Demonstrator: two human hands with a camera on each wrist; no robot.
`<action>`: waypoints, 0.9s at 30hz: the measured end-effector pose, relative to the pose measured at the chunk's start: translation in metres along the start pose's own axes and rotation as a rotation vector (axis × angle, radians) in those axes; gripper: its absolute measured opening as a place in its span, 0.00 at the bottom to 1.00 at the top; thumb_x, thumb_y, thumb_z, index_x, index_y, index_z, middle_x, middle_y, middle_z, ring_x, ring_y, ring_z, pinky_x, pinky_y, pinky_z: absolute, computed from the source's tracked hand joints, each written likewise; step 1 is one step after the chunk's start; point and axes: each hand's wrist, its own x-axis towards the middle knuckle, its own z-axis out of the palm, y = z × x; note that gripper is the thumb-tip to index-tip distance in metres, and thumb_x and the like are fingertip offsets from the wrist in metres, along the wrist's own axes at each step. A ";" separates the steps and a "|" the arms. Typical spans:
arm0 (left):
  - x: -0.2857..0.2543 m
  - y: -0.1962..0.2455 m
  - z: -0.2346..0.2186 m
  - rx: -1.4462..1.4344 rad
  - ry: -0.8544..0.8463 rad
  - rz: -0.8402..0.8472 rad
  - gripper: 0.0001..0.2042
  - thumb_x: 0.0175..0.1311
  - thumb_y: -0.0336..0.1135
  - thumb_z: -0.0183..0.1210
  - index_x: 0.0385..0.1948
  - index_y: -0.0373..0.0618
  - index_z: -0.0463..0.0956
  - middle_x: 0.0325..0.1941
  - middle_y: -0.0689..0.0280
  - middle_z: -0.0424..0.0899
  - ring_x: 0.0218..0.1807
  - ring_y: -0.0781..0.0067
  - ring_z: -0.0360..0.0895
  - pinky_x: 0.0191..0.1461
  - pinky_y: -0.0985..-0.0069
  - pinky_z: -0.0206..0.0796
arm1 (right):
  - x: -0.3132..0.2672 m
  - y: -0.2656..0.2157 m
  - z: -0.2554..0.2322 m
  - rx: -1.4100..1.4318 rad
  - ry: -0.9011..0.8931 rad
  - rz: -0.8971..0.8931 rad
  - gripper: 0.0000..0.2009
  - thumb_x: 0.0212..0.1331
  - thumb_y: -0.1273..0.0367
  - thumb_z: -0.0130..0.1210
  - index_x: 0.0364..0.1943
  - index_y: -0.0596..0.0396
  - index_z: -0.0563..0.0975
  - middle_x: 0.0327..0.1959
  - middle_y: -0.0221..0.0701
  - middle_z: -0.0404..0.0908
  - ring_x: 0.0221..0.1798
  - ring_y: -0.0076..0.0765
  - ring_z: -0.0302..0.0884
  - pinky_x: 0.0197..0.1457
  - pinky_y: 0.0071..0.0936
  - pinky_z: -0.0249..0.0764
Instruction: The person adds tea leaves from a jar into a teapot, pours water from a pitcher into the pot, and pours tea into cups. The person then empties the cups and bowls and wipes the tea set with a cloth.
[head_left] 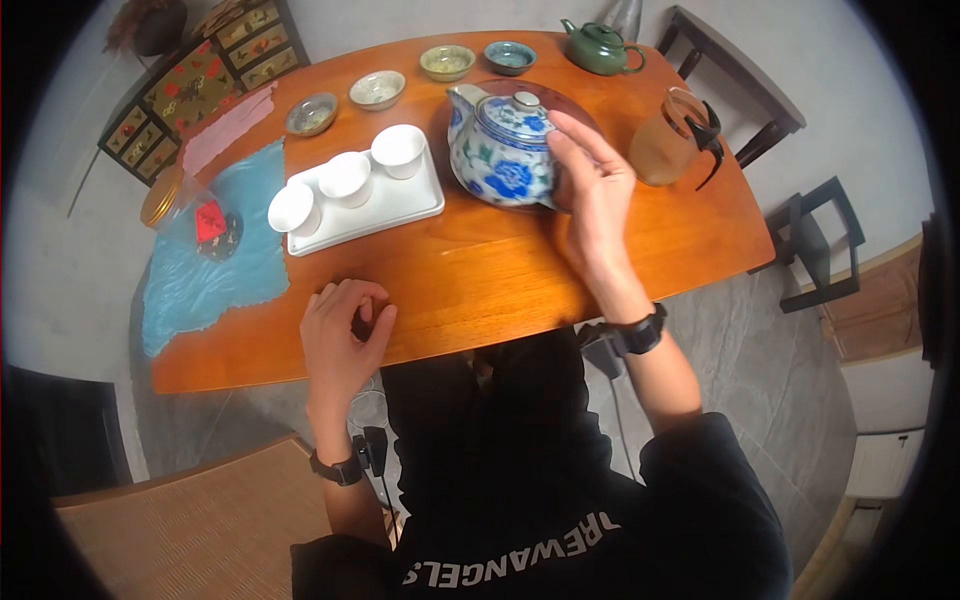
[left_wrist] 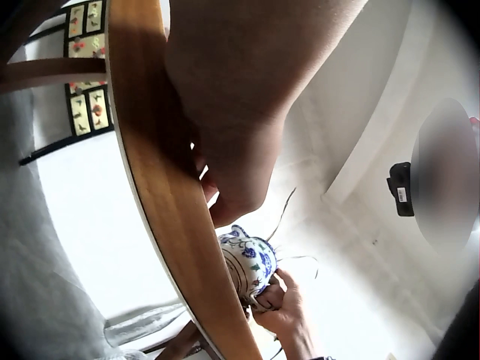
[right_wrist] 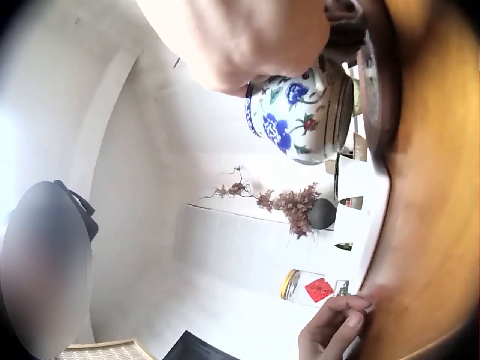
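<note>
A white teapot with blue flowers (head_left: 505,150) is over a round dark tray (head_left: 562,98) in the head view. My right hand (head_left: 595,185) grips its handle at the right side, the upper fingers reaching toward the lid (head_left: 515,115). From the left wrist view, the right hand's fingers (left_wrist: 283,300) curl at the handle side of the pot. In the right wrist view a gap shows between pot base and tray. My left hand (head_left: 345,330) rests at the table's front edge, fingers loosely bent and holding nothing. Beyond it, a white tray (head_left: 370,228) carries three white cups (head_left: 346,182).
Several small bowls (head_left: 378,90) line the table's back edge. A green teapot (head_left: 600,50) stands back right, a glass pitcher (head_left: 660,150) with dark handle at the right. Blue cloth (head_left: 245,270) and a gold-lidded jar (head_left: 162,200) lie left. A dark stool (head_left: 815,245) stands beyond.
</note>
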 end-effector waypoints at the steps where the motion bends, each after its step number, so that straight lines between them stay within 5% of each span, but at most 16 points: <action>1: 0.000 -0.001 0.000 -0.006 0.006 0.011 0.08 0.55 0.26 0.69 0.34 0.48 0.80 0.23 0.70 0.72 0.29 0.66 0.69 0.36 0.69 0.60 | 0.001 -0.007 0.000 -0.005 -0.014 0.041 0.14 0.64 0.74 0.66 0.53 0.60 0.85 0.23 0.14 0.78 0.20 0.06 0.58 0.22 0.13 0.49; 9: 0.000 -0.005 -0.001 -0.036 0.017 0.010 0.07 0.56 0.29 0.68 0.32 0.49 0.78 0.23 0.70 0.71 0.29 0.66 0.70 0.38 0.68 0.60 | 0.013 -0.026 0.001 -0.189 -0.099 0.046 0.13 0.64 0.73 0.66 0.52 0.61 0.86 0.25 0.17 0.81 0.19 0.05 0.56 0.21 0.14 0.46; 10: 0.000 -0.006 -0.002 -0.042 0.016 0.026 0.07 0.56 0.28 0.68 0.32 0.49 0.78 0.23 0.69 0.71 0.29 0.65 0.69 0.38 0.68 0.60 | 0.017 -0.029 -0.002 -0.200 -0.166 0.048 0.14 0.64 0.74 0.65 0.52 0.63 0.85 0.29 0.23 0.86 0.22 0.07 0.67 0.24 0.12 0.59; 15: 0.001 -0.010 -0.001 -0.050 0.006 0.058 0.07 0.57 0.28 0.68 0.34 0.48 0.80 0.24 0.68 0.71 0.29 0.63 0.70 0.37 0.69 0.60 | 0.034 -0.043 0.018 -0.393 -0.315 0.025 0.14 0.64 0.74 0.65 0.52 0.67 0.84 0.39 0.37 0.90 0.39 0.21 0.86 0.45 0.19 0.82; 19: 0.021 0.016 -0.001 -0.314 0.034 -0.091 0.23 0.60 0.30 0.68 0.59 0.49 0.79 0.45 0.60 0.82 0.38 0.58 0.78 0.48 0.64 0.71 | 0.048 -0.045 0.027 -0.434 -0.470 0.033 0.14 0.64 0.74 0.65 0.53 0.66 0.85 0.40 0.36 0.90 0.39 0.21 0.86 0.45 0.19 0.82; 21: 0.036 0.029 0.006 -0.292 0.067 0.036 0.33 0.61 0.32 0.68 0.71 0.48 0.69 0.67 0.53 0.75 0.54 0.50 0.81 0.62 0.62 0.72 | 0.052 -0.047 0.033 -0.535 -0.491 0.004 0.14 0.64 0.74 0.65 0.52 0.65 0.85 0.41 0.36 0.90 0.40 0.21 0.86 0.46 0.19 0.82; 24: 0.056 0.050 0.022 -0.343 0.082 0.128 0.40 0.61 0.32 0.68 0.77 0.45 0.58 0.80 0.51 0.61 0.69 0.43 0.73 0.70 0.58 0.69 | 0.059 -0.048 0.039 -0.563 -0.541 -0.005 0.13 0.65 0.73 0.64 0.52 0.64 0.85 0.42 0.35 0.90 0.40 0.20 0.86 0.45 0.18 0.82; 27: 0.068 0.057 0.040 -0.368 0.079 0.097 0.44 0.61 0.32 0.67 0.79 0.41 0.52 0.83 0.51 0.54 0.73 0.41 0.69 0.70 0.56 0.68 | 0.065 -0.051 0.044 -0.613 -0.573 0.007 0.13 0.65 0.73 0.64 0.52 0.62 0.86 0.41 0.35 0.90 0.38 0.19 0.86 0.43 0.18 0.83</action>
